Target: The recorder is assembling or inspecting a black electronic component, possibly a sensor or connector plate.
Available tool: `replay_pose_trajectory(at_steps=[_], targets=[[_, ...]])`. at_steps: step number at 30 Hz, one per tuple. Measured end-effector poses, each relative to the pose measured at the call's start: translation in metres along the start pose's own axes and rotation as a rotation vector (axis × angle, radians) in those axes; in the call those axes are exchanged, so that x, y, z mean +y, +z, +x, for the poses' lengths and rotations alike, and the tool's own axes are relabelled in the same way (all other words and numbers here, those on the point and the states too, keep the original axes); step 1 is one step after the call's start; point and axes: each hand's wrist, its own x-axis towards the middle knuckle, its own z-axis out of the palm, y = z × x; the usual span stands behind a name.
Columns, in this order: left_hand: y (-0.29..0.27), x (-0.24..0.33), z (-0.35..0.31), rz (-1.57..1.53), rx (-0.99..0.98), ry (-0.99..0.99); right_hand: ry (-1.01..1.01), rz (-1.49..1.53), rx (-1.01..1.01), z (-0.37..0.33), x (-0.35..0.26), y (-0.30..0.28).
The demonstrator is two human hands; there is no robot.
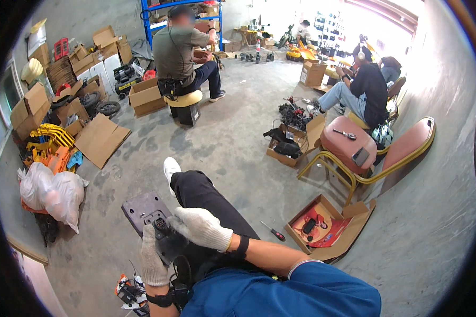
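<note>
A dark grey, flat rectangular housing point(138, 207) with a black multi-pin connector point(160, 224) set in it rests by my legs. My left hand point(154, 259), in a white knitted glove, is closed along the housing's left edge, below the connector. Just right of the connector is my right hand point(203, 228), gloved the same way, its fingers curled together over the dark part. What lies under those fingers is hidden. A black cable point(184, 267) loops close to my left wrist.
A screwdriver point(273, 231) lies on the floor to the right, near an open cardboard box point(330, 252). Beyond stands a pink chair point(349, 138) carrying a ratchet wrench and a phone. White bags point(55, 191) are at left. A seated person point(182, 58) works ahead; others sit far right.
</note>
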Motion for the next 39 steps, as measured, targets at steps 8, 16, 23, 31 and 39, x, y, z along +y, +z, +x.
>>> replay_pose_trajectory(at_steps=[8, 16, 23, 31, 39], targets=[[-0.001, 0.002, -0.002, 0.040, 0.013, -0.008, 0.013, -0.029, -0.015, 0.000, -0.005, -0.005], [-0.005, 0.001, 0.000, 0.070, -0.005, 0.009, -0.015, -0.036, -0.043, 0.001, 0.001, 0.001], [-0.005, -0.004, 0.003, 0.031, 0.016, 0.001, -0.048, 0.006, -0.018, 0.001, 0.003, -0.006], [0.001, 0.001, -0.005, 0.068, 0.044, 0.040, 0.059, -0.042, 0.039, -0.005, -0.010, -0.005], [0.029, 0.023, -0.019, -0.058, 0.111, -0.115, -0.213, -0.008, 0.193, -0.006, 0.003, -0.004]])
